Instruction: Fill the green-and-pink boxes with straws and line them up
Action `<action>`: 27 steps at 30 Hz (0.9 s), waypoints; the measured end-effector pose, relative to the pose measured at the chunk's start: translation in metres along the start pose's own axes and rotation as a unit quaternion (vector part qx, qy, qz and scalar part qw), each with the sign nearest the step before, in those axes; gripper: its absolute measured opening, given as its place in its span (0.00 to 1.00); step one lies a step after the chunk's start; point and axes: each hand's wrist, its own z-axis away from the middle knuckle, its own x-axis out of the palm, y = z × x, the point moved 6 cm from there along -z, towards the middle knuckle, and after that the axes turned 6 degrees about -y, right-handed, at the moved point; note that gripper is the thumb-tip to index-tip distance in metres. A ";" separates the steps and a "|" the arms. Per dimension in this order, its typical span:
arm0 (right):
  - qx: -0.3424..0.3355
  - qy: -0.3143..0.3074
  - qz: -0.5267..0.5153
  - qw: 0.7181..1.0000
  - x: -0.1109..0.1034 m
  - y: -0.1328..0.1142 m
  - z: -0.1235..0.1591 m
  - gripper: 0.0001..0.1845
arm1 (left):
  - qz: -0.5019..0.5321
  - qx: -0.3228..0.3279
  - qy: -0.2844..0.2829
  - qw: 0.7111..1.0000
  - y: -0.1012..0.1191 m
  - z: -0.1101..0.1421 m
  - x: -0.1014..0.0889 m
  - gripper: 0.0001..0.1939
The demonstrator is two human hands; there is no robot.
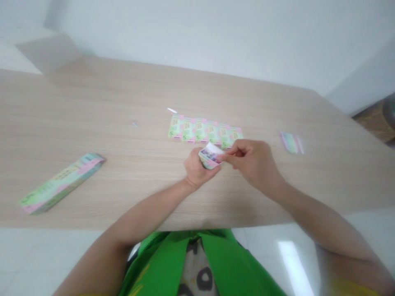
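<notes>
Near the table's front middle, my left hand (197,168) is wrapped round a small green-and-pink packet (209,163). The packet's upper end shows white and a purple printed picture; blur hides whether that is a flap or cards inside. My right hand (251,162) is closed in a pinch at the packet's right edge, thumb and forefinger touching it. Just beyond both hands lies a row of several flat green-and-pink packets (201,130) side by side, each marked with a 5. My hands partly cover the near edge of this row's right part.
A long green-and-pink box (63,183) lies slanted on the wooden table (148,164) at left. To the right is a blurred small pastel packet (291,143). A white strip (172,110) and a tiny scrap (135,123) lie farther back. A white wall (216,37) stands behind.
</notes>
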 end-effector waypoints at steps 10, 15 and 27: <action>-0.021 -0.015 0.181 0.983 0.018 -0.004 0.013 0.13 | 0.137 -0.025 -0.096 0.986 -0.004 -0.008 0.010 0.34; 0.023 -0.120 0.196 0.973 0.016 0.002 0.002 0.20 | 0.183 -0.043 -0.166 0.968 -0.007 -0.009 0.022 0.33; 0.080 0.013 -0.204 0.976 0.003 0.036 -0.008 0.24 | 0.085 0.028 -0.049 0.995 0.003 -0.022 -0.002 0.54</action>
